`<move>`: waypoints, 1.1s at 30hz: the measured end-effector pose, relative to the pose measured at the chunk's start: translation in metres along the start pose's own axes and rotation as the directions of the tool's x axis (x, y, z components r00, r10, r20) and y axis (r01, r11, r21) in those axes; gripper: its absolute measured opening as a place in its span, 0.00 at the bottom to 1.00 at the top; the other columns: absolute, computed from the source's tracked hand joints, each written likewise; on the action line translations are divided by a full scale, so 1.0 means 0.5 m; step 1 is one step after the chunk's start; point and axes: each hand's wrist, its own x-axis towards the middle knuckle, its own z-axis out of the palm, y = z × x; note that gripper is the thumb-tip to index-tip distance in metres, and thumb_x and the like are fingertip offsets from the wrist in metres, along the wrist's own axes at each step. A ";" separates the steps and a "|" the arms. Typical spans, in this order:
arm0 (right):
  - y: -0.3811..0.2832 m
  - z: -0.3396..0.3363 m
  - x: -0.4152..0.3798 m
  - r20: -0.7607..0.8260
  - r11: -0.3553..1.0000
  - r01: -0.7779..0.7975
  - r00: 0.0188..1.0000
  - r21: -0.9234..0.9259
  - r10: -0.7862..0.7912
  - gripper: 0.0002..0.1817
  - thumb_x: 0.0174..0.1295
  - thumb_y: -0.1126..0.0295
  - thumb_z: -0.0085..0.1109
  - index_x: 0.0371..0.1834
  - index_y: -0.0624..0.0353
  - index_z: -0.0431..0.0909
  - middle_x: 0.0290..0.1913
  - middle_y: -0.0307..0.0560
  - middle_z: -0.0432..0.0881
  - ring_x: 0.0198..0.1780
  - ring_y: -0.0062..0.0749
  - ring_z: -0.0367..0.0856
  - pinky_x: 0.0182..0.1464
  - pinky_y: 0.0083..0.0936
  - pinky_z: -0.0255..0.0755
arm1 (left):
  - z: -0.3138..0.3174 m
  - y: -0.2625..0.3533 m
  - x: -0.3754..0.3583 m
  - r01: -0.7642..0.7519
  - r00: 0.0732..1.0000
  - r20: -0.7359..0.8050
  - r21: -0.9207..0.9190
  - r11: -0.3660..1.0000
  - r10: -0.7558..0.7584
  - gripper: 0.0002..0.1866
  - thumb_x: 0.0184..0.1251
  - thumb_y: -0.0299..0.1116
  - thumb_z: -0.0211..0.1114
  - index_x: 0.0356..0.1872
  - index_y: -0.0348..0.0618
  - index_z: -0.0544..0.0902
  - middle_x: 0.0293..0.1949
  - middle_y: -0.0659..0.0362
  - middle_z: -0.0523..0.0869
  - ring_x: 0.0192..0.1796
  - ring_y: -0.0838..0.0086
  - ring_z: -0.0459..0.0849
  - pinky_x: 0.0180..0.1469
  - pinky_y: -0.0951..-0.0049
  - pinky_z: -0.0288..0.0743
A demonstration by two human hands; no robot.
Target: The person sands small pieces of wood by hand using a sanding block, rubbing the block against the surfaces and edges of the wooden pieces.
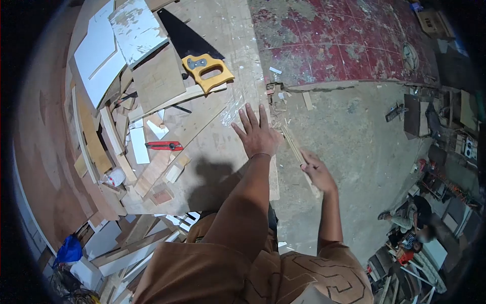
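Note:
My left hand (260,139) lies flat with its fingers spread on the wooden worktable (212,139), close to the table's right edge. Beyond that edge, my right hand (319,175) is closed around a narrow wooden strip (292,145). The strip slants from beside my left hand down past my right hand, and seems to be split into thin layers at its upper end. On the table ahead lies a handsaw (195,48) with a yellow handle. A red utility knife (164,146) rests to the left of my left hand.
Boards (157,83) and wood offcuts (152,175) cover the table's left side. Behind the right edge is a concrete floor (349,137) with a worn red area (344,40). A person (417,215) sits at the far right among tools and scraps. More offcuts (131,253) lie at lower left.

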 end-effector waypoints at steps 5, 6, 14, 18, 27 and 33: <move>-0.068 -0.054 0.138 0.161 0.995 0.036 0.987 -0.094 -0.021 0.27 0.66 0.63 0.56 0.69 0.60 0.72 0.60 0.58 0.80 0.63 0.45 0.75 0.67 0.31 0.64 | 0.014 -0.006 0.000 -0.009 0.999 -0.049 -0.043 0.999 0.007 0.42 0.68 0.45 0.56 0.80 0.55 0.48 0.81 0.46 0.40 0.82 0.48 0.37 0.75 0.32 0.28; -0.103 -0.060 0.169 0.230 0.969 -0.095 0.962 -0.226 0.148 0.26 0.67 0.62 0.55 0.67 0.60 0.73 0.55 0.58 0.83 0.57 0.41 0.78 0.63 0.31 0.67 | 0.018 -0.006 0.001 -0.011 0.998 -0.070 -0.037 0.999 0.008 0.42 0.67 0.46 0.56 0.80 0.55 0.48 0.81 0.46 0.41 0.81 0.47 0.36 0.75 0.32 0.28; -0.068 0.026 0.290 0.223 0.975 -0.085 0.966 -0.207 0.132 0.26 0.70 0.55 0.51 0.61 0.64 0.78 0.52 0.62 0.84 0.51 0.41 0.82 0.58 0.36 0.71 | 0.053 -0.006 0.005 -0.019 0.973 -0.228 0.018 1.000 0.023 0.47 0.60 0.51 0.58 0.80 0.53 0.50 0.81 0.46 0.42 0.82 0.47 0.39 0.75 0.33 0.27; 0.010 0.069 0.192 -0.170 0.940 0.084 0.985 0.331 -0.028 0.26 0.73 0.63 0.47 0.71 0.64 0.69 0.67 0.52 0.76 0.64 0.33 0.75 0.67 0.29 0.63 | 0.014 -0.002 -0.001 -0.015 0.997 -0.071 -0.046 0.999 0.012 0.44 0.65 0.46 0.56 0.80 0.53 0.47 0.80 0.44 0.40 0.81 0.45 0.37 0.74 0.31 0.26; 0.027 0.109 0.135 -0.237 0.438 0.043 0.885 0.898 0.400 0.31 0.71 0.57 0.56 0.69 0.70 0.68 0.61 0.50 0.79 0.59 0.33 0.78 0.62 0.26 0.68 | -0.012 0.003 -0.002 0.009 1.000 0.028 -0.011 1.000 -0.009 0.42 0.68 0.47 0.54 0.81 0.54 0.46 0.81 0.46 0.40 0.81 0.47 0.37 0.75 0.32 0.26; 0.017 0.102 0.293 -0.508 0.552 0.236 0.755 0.800 0.414 0.27 0.72 0.59 0.52 0.68 0.68 0.70 0.58 0.49 0.80 0.56 0.34 0.78 0.60 0.27 0.70 | 0.060 -0.009 0.010 -0.007 0.984 -0.179 0.057 0.998 0.017 0.52 0.54 0.57 0.61 0.80 0.55 0.49 0.81 0.46 0.42 0.82 0.48 0.39 0.75 0.33 0.27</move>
